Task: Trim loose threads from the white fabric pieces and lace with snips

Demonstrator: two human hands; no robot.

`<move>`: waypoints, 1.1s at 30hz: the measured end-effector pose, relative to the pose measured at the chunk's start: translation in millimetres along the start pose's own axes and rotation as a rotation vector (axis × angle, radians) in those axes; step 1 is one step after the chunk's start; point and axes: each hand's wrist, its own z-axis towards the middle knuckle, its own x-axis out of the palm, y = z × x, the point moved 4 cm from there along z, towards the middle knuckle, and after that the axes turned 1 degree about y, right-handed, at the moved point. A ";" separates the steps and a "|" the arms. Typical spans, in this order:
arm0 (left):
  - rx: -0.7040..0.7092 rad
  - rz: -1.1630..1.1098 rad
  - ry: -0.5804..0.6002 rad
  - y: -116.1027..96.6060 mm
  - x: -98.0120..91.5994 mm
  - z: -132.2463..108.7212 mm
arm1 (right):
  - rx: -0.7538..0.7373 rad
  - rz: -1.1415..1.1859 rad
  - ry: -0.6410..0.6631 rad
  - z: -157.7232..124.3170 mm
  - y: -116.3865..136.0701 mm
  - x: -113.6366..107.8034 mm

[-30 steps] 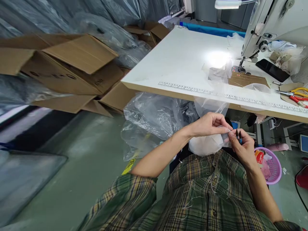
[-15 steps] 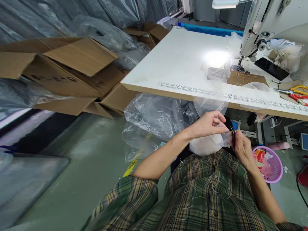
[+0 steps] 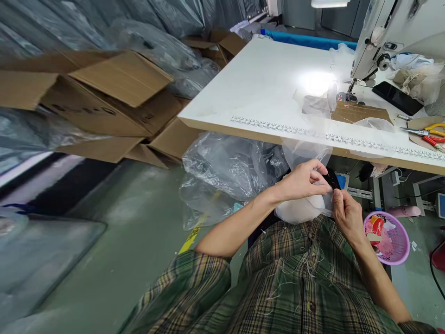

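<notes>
Sheer white fabric (image 3: 302,208) lies bunched over my lap, below the table's front edge. My left hand (image 3: 306,180) pinches its upper edge between thumb and fingers. Close beside it, my right hand (image 3: 348,214) is closed, thumb and forefinger together at the fabric's right edge. The small black thread snips seen earlier in the right hand do not show clearly now; I cannot tell whether they are still in the palm. Loose thread ends cling to the plaid shirt (image 3: 295,287).
A white sewing table (image 3: 264,83) with a printed ruler holds a sewing machine (image 3: 371,51), brown card (image 3: 361,112), a black phone (image 3: 397,98) and pliers (image 3: 417,131). A purple basket (image 3: 401,241) stands at right. Open cartons (image 3: 121,83) and clear plastic (image 3: 229,162) are at left.
My right hand has closed in on the fabric edge near the left fingertips, and the snips' blades have dropped from sight. My left hand keeps its pinch. The view has shifted slightly.
</notes>
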 end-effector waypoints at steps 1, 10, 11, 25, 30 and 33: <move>0.000 0.006 -0.006 1.5 0.1 0.6 | 0.037 0.040 -0.007 -1.4 -0.9 2.0; 0.296 0.146 -0.142 -6.5 0.1 -14.9 | 0.069 0.357 0.091 3.1 7.2 1.5; 0.362 0.177 -0.252 -5.7 -4.6 -20.1 | 0.091 0.384 0.117 2.6 5.5 1.8; -0.083 -0.379 -0.099 72.1 10.7 -17.0 | 0.297 0.646 0.234 -12.7 -2.0 10.5; -0.214 -0.663 -0.114 73.0 14.7 -29.4 | 0.222 0.520 0.318 -13.2 -4.4 10.1; -0.201 -0.650 -0.197 76.2 4.3 -40.1 | 0.108 0.345 0.421 -5.1 -6.5 10.6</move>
